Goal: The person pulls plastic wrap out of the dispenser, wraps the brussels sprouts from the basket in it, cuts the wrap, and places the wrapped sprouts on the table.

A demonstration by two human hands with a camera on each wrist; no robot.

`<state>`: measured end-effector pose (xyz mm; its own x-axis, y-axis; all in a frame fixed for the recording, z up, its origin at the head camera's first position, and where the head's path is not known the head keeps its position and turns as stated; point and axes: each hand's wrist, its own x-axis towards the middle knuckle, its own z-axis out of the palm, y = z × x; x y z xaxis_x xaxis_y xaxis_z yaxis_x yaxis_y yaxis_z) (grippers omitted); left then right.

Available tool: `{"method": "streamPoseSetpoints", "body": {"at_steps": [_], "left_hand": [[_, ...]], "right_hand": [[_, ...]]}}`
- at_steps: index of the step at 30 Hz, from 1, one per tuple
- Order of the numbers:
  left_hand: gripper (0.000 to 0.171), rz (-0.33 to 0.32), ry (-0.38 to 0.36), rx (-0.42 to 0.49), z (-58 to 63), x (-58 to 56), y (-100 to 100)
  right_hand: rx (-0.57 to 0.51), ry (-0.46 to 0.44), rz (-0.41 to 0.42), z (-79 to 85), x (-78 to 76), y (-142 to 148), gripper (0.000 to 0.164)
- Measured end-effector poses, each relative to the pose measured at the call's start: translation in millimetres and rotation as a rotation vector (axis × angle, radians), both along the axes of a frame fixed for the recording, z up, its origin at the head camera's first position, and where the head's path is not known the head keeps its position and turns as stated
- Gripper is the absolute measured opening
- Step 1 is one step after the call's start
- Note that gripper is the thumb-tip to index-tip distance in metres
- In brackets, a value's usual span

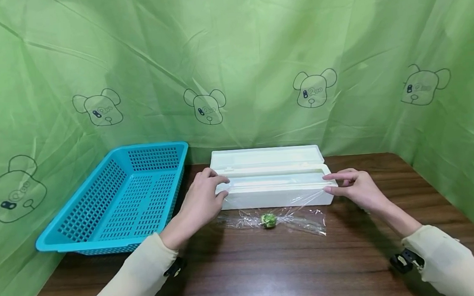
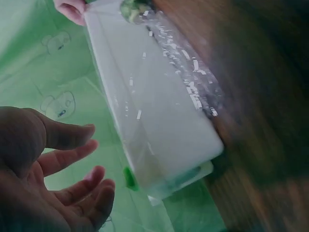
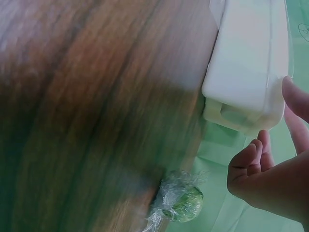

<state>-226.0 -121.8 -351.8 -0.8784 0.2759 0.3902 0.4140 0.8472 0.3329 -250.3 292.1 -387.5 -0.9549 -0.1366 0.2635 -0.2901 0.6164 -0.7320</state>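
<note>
A white cling film box (image 1: 279, 197) stands with its lid (image 1: 265, 156) tilted back, a roll of film inside. Clear film (image 2: 140, 111) hangs over its front. A small green vegetable (image 1: 268, 220) lies in loose film before the box. My left hand (image 1: 201, 196) is at the box's left end, thumb and fingers spread apart with nothing between them. At the right end, my right hand (image 1: 359, 187) touches the box edge, thumb and index finger apart, other fingers bent. In the right wrist view a film-wrapped green vegetable (image 3: 186, 204) lies beyond the box's right end.
A blue perforated basket (image 1: 119, 241) stands to the left of the box. The dark wooden table (image 1: 262, 274) extends toward me. Green cloth (image 1: 254, 41) with printed bear faces encloses the back and sides.
</note>
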Motion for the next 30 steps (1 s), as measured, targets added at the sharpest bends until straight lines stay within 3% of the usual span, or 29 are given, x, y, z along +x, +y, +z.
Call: {"method": "streamPoseSetpoints", "body": {"at_steps": [13, 30], "left_hand": [[0.019, 0.078, 0.085, 0.024, -20.7, -1.9, -11], [0.009, 0.079, 0.153, 0.045, -27.9, -11.7, -12]], "right_hand": [[-0.010, 0.055, -0.004, 0.0, 0.5, -3, 0.029], [0.004, 0.059, -0.004, 1.4, 1.7, -3, 0.022]]}}
